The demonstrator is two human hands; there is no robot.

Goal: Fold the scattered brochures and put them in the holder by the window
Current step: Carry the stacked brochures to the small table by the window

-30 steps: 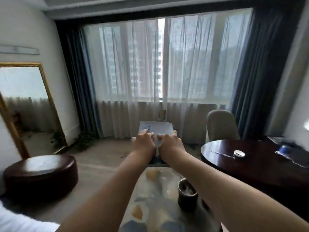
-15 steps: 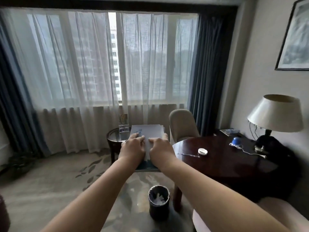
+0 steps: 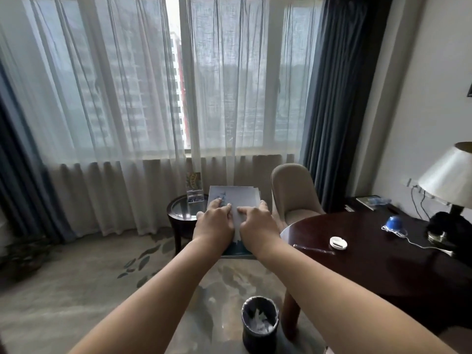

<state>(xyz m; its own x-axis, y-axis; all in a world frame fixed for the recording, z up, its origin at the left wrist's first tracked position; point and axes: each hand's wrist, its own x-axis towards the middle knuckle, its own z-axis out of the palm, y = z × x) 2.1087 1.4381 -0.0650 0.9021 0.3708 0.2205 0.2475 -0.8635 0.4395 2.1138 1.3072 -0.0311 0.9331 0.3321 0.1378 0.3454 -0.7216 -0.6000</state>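
While the window draws nearer, left hand and right hand still grip the brochures, now just right of the holder; slotting looks next.

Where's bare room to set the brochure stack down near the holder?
For the brochures: side table, bare glass left and front of the holder. Dark table: open stretch between the pen and its near edge. Crowded by the lamp: blue object, cable.

Two hands — one holder — one chair
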